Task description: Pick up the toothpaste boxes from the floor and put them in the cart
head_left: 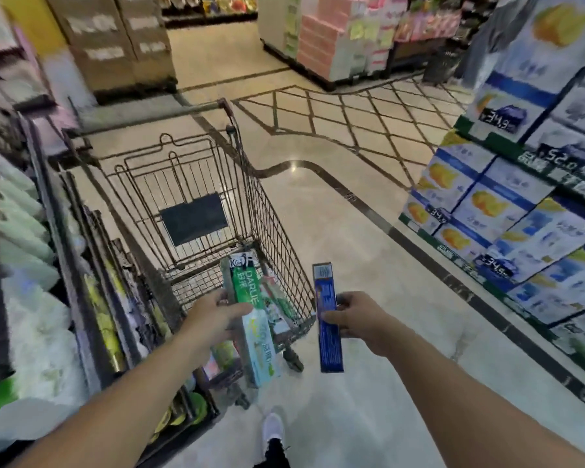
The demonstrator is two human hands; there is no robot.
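Toothpaste boxes are shown held in both hands beside a wire shopping cart (196, 184). A green and white box (250, 309) marked "DARLIE" is gripped by the left hand (213, 315), the thumb laid across its face and the fingers curled round behind it; the box is held lengthwise, its far end over the near corner of the cart basket and its near end projecting toward the person. A blue box (328, 319) is pinched by the right hand (355, 319), with the fingers wrapped round its right edge and the thumb hidden from view; it is held almost upright in the frame, just to the right of the cart and clear of the basket, above the floor (368, 238). At least one further green and red box (279, 298) is seen lying inside the basket against the near right corner, partly hidden by the green and white box. A dark panel (193, 219) is fixed to the far wall of the basket. Shelves of pale green and white packs (21, 238) are seen on the left, touching or very close to the cart. Stacked blue and white cartons (507, 204) with price tags are seen on the right, well apart from the cart. A white shoe (273, 428) is visible on the floor at the lower edge.
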